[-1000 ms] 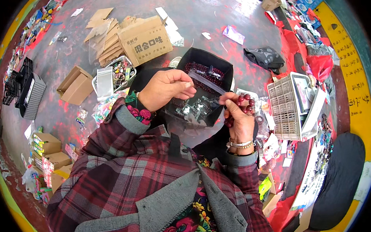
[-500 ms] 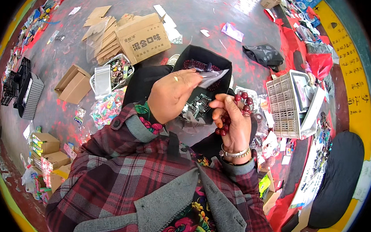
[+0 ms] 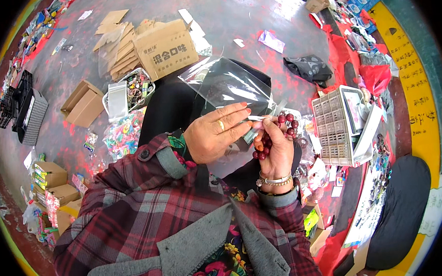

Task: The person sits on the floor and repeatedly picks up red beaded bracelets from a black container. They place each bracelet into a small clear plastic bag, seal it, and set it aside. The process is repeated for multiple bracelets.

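At frame centre, left hand (image 3: 215,137) palm down, fingers pressed together and stretched rightward, pinching the lower edge of a clear plastic bag (image 3: 230,84) that rises above it. Just right of it, right hand (image 3: 274,147) curled upward, closed around a string of dark red beads (image 3: 280,129), fingertips meeting the left ones. Upper left: cardboard box (image 3: 167,47), tray of small coloured items (image 3: 134,87). Right of centre: white compartment organiser (image 3: 334,128). Black bin mostly hidden behind the bag.
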### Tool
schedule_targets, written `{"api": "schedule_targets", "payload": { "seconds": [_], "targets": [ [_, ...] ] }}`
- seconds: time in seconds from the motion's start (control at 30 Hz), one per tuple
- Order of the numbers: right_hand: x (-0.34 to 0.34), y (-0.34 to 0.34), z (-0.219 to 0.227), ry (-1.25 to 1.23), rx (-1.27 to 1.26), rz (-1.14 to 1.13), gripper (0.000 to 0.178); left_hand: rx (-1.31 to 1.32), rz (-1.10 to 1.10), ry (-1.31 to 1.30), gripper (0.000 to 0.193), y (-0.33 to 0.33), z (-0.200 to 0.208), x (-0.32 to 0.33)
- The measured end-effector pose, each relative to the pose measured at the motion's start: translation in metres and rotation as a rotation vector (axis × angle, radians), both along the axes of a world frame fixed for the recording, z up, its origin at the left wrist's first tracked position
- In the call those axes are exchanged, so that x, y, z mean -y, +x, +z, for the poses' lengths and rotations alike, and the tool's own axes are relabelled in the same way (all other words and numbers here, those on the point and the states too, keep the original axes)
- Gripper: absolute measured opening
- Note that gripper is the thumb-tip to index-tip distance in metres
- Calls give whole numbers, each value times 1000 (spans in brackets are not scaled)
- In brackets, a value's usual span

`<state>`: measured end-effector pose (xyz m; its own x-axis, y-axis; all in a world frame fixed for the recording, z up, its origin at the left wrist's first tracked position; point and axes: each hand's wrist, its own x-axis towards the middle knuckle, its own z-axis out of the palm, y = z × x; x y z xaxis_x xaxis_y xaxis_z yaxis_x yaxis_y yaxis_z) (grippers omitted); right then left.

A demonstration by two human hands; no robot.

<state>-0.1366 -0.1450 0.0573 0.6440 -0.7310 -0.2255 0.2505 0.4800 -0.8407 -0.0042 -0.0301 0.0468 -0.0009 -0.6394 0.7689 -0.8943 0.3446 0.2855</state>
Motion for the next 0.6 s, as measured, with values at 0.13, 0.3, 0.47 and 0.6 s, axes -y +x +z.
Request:
{"api": "schedule_targets", "payload": {
  "seconds": [0.13,0.3,0.47,0.6],
  "targets": [
    [5,-1,1,-85,-84,-49,2,-55,5,62,40,-6,-3,1],
    [40,-15,1,-842,-469,112,12,-66,-61,194,37,-10,-19,-1],
    [53,-24,16,-931,-473,502,10,-422,-10,252,36,-1,-9,13],
    [51,-26,26,-833,-407,689,9,-770,-199,429,38,7,-10,26]
  ]
}}
